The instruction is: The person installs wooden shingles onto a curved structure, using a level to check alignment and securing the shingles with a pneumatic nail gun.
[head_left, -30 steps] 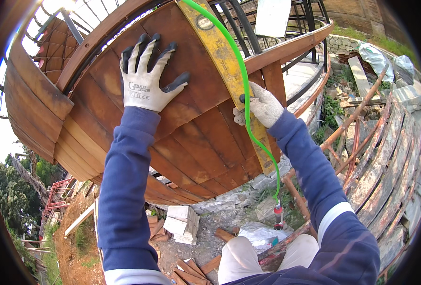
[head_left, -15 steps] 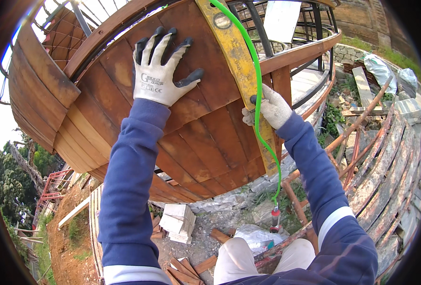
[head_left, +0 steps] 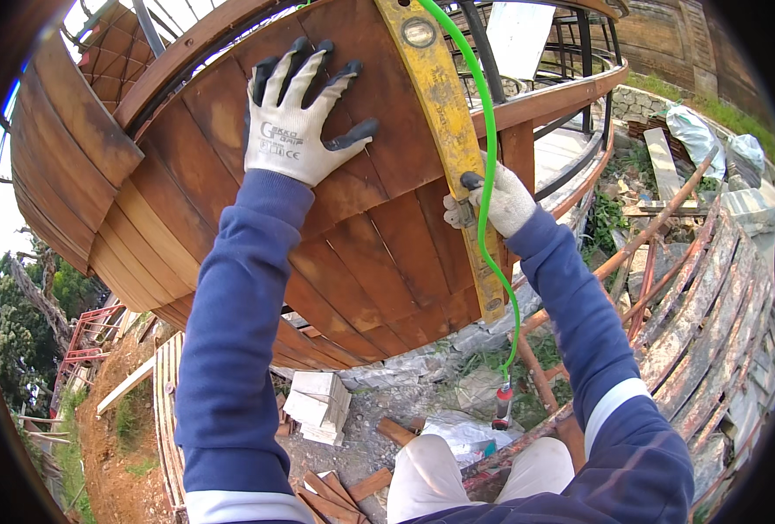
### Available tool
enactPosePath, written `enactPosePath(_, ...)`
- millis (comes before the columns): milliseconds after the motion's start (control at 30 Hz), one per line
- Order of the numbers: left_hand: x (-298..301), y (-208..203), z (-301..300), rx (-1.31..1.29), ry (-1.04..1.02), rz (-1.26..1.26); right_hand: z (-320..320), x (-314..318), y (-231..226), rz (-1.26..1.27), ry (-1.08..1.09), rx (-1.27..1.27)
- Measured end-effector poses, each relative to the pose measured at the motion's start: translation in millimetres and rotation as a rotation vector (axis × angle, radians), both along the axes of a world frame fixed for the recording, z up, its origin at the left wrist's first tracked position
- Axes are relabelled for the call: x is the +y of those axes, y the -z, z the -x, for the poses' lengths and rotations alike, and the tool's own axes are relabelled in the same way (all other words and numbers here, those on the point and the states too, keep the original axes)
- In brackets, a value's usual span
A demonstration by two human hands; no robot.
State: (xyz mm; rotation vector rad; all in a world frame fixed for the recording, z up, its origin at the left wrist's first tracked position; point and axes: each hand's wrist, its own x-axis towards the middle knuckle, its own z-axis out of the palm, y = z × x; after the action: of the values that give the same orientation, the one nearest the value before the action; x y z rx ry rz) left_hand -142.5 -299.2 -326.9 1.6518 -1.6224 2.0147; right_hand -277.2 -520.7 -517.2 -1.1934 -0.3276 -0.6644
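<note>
My left hand, in a white glove with dark fingertips, lies flat with fingers spread on the brown wooden planks of a curved wall. My right hand, gloved too, is closed around the edge of a long yellow spirit level. The level stands tilted against the planks, near their right end, its round vial close to the top. A bright green hose passes in front of the level and beside my right fingers. It runs down to a red and black fitting or tool, too small to identify.
Dark metal bars and a wooden rail rise behind the wall. Rusty pipes and weathered slats are at the right. Below lie a stack of pale blocks, wood offcuts and a plastic sheet. A dirt slope drops away at the left.
The level's upper end has shifted slightly right, with the hose's upper part. My left hand remains spread on the planks, and my right hand keeps its grip. The view has shifted a little.
</note>
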Motion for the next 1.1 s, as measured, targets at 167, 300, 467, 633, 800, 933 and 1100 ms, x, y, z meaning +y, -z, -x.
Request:
enactPosePath(167,-1,-1,4,0.007,-0.031,0.002,-3,-1,4,-0.035,-0.015,-0.026)
enactPosePath(300,-2,0,1,0.006,-0.063,0.001,-5,-2,7,-0.034,-0.006,-0.012)
enactPosePath(467,1,0,1,0.02,-0.115,-0.02,-7,1,7,-0.04,0.011,0.004)
enactPosePath(633,1,-2,5,0.03,-0.124,-0.032,-5,4,6,-0.039,0.014,-0.015)
enactPosePath(800,0,-2,6,0.022,-0.147,-0.034,-7,0,8,-0.059,0.01,-0.03)
enactPosePath(933,1,-3,7,0.018,-0.176,-0.037,-4,4,6,-0.013,0.003,-0.014)
enactPosePath(1100,0,-2,7,0.021,-0.21,-0.038,0,9,1,-0.01,0.042,0.0)
